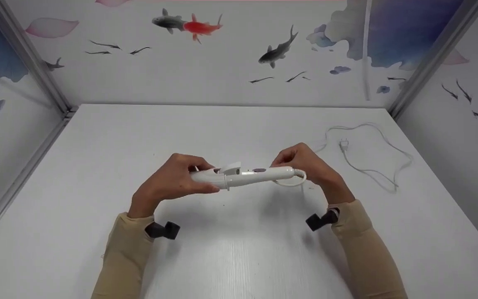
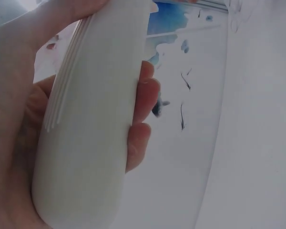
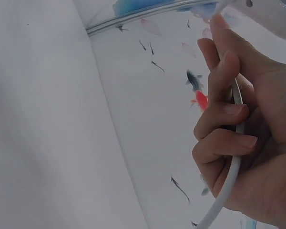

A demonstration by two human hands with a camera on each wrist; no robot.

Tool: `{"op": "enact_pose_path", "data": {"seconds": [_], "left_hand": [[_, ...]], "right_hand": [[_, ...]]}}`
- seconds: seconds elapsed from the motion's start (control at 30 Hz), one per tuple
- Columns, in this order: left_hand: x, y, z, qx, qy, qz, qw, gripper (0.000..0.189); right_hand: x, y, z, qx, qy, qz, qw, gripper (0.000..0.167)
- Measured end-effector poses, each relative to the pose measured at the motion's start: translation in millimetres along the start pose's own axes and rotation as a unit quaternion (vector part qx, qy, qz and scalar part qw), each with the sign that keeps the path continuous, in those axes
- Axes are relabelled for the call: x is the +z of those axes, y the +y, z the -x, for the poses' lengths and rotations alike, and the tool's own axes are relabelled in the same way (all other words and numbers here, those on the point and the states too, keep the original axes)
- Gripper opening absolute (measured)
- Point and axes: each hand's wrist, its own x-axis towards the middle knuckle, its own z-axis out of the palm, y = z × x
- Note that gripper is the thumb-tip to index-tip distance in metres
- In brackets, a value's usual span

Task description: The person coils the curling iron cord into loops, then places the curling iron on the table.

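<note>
A white appliance (image 2: pixel 90 119) (markings (image 1: pixel 247 172) illegible) fills the left grip (image 1: pixel 176 177).

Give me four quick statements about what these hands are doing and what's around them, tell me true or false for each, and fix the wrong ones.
1. The left hand grips the white device. True.
2. The plug is in the left hand. False: the plug lies on the table.
3. The right hand holds the cord. True.
4. Both sleeves are black. False: the sleeves are tan.
</note>
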Motion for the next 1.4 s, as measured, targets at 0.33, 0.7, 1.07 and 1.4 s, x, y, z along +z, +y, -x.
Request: {"op": "enact_pose_path", "data": {"seconds": [0.33,0.7,1.07,1.4], "left_hand": [[8.1,-1.9,-2.9,-0.03,-0.008,-0.081,0.9962,0.039],[7.6,-1.9,-6.2,-0.082,0.069,-0.108,0.9884,0.043],[-6.8,-4.5,0.1,-0.084,0.103,-0.03,0.9906,0.044],[-11.0,-4.4,2.1,-0.049,0.062,0.028,0.9965,0.035]], "right_hand": [[4,-16,5.9,0.032,0.054,0.094,0.9935,0.023],[5,-42,21.5,-0.006,0.042,0.081,0.9958,0.029],[6,-24,11.7,-0.054,-0.115,0.046,0.9908,0.039],[5,2,-1.0,-0.03,-0.064,0.039,0.9967,0.019]]}}
